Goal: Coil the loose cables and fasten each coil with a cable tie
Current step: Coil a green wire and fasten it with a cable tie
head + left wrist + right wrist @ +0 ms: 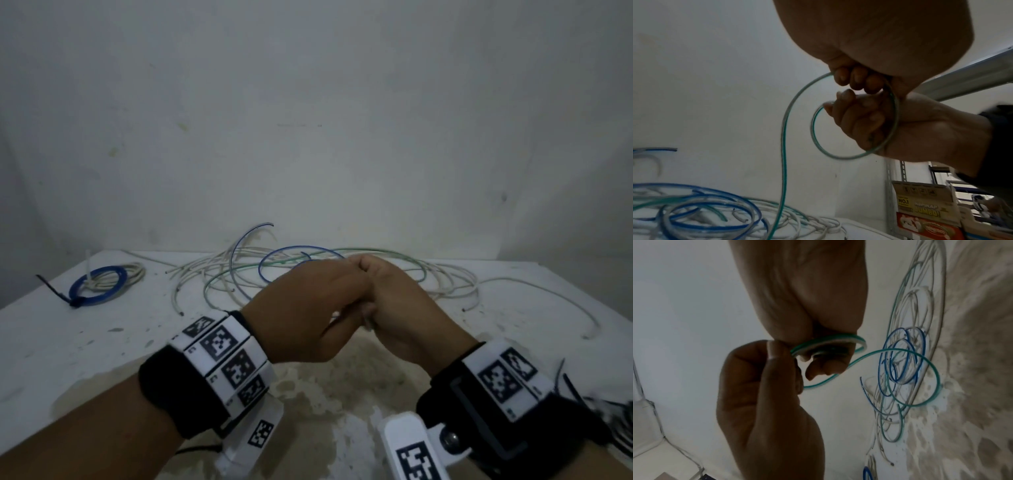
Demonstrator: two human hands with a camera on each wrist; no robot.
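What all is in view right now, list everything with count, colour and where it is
green cable: one, green and white, a small coil held in both hands, its tail running down to the pile
loose cables: a tangle, white, blue and green, count unclear, at the far middle of the table
blue coil: one, blue, far left of the table, bound with a black cable tie
white coil: one, white, just behind the blue coil
table: one, white, stained brown near the front
wall: white, behind the table
boxes: yellow and red print, on shelving seen from the left wrist
left hand: one, grips the green coil
right hand: one, grips the same coil
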